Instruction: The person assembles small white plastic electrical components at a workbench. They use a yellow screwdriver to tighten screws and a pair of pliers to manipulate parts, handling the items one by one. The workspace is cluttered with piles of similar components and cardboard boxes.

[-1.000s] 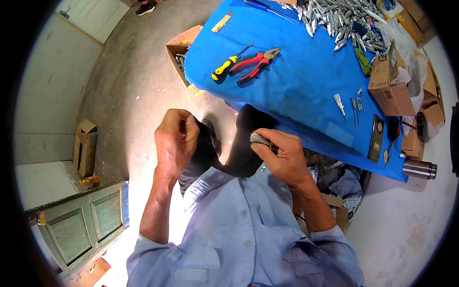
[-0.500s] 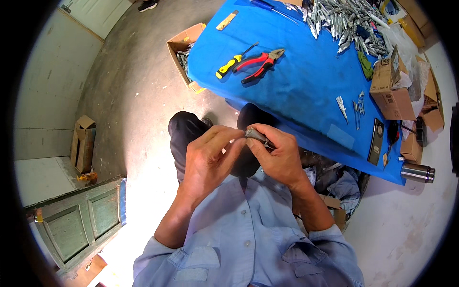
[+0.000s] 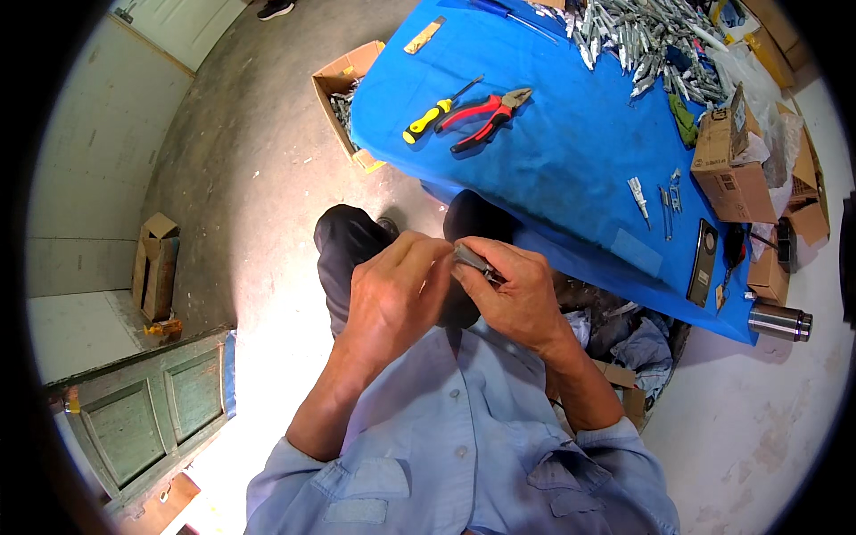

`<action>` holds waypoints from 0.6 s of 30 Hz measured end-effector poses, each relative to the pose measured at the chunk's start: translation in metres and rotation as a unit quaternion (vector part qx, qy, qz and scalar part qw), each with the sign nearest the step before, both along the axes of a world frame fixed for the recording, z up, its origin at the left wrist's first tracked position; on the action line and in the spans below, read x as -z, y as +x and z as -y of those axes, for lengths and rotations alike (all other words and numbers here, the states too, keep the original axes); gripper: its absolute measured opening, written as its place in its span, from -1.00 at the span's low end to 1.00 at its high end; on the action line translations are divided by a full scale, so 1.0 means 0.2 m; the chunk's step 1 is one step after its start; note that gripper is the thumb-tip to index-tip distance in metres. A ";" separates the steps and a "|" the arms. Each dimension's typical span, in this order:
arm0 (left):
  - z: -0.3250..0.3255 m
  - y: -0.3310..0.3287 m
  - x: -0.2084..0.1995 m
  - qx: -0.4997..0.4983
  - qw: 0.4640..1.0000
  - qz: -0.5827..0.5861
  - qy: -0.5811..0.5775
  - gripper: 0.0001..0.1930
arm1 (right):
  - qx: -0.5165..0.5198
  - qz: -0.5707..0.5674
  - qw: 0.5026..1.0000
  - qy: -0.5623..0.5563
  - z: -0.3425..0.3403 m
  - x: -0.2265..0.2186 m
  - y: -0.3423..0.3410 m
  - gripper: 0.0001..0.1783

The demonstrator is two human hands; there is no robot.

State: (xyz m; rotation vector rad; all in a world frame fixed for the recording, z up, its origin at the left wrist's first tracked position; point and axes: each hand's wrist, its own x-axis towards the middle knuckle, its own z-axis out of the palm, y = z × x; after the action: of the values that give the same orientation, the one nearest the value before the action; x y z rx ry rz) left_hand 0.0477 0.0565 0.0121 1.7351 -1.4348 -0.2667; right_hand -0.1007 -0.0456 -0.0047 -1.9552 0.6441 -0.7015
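Observation:
A small grey metal piece (image 3: 473,259) is gripped between the thumb and fingers of my right hand (image 3: 517,290), over my lap. My left hand (image 3: 397,290) is closed, its fingertips pressed together at the left end of that piece. Whatever those fingertips pinch is hidden behind them. Beyond my hands, red-handled pliers (image 3: 489,120) and a yellow and black screwdriver (image 3: 437,114) lie on the blue-covered table (image 3: 571,169). Farther right on the cloth rest a slim whitish metal part (image 3: 638,200) and several thin metal pieces (image 3: 669,207).
A heap of grey metal parts (image 3: 642,45) covers the table's far right. Cardboard boxes (image 3: 733,165) line its right side, near a dark flat phone-like object (image 3: 702,263) and a steel cylinder (image 3: 780,322). An open carton of parts (image 3: 343,102) stands on the floor past the table's left edge.
My left hand has turned slightly, and its fingertips have closed together against the piece. The grey piece has tilted a little in my right hand. The table's contents lie as before.

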 end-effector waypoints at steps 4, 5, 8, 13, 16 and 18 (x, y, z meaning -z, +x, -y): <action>-0.01 -0.01 -0.01 -0.001 1.000 -0.013 0.002 -0.88 | 0.004 0.000 1.000 0.002 0.00 -0.01 0.01 -0.72; -0.01 0.00 0.00 0.002 1.000 -0.017 0.001 -0.88 | 0.003 -0.002 1.000 -0.002 0.00 -0.01 0.00 -0.72; -0.01 0.01 0.01 0.016 1.000 0.003 -0.003 -0.88 | 0.001 -0.006 1.000 -0.015 0.00 0.01 0.00 -0.72; -0.01 0.01 -0.01 0.015 1.000 -0.020 0.004 -0.89 | 0.000 -0.007 1.000 0.026 0.00 -0.01 0.00 -0.73; -0.02 0.01 -0.01 0.006 1.000 -0.029 -0.002 -0.88 | -0.010 0.002 0.999 0.046 0.00 -0.01 0.00 -0.73; -0.01 0.01 0.00 0.001 1.000 0.003 -0.011 -0.86 | -0.006 -0.003 0.999 0.051 -0.01 0.00 0.00 -0.73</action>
State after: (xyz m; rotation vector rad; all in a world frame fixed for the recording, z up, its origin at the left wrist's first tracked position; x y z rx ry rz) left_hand 0.0492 0.0592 0.0118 1.7187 -1.4396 -0.2462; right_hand -0.1001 -0.0445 -0.0041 -1.8663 0.6597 -0.6432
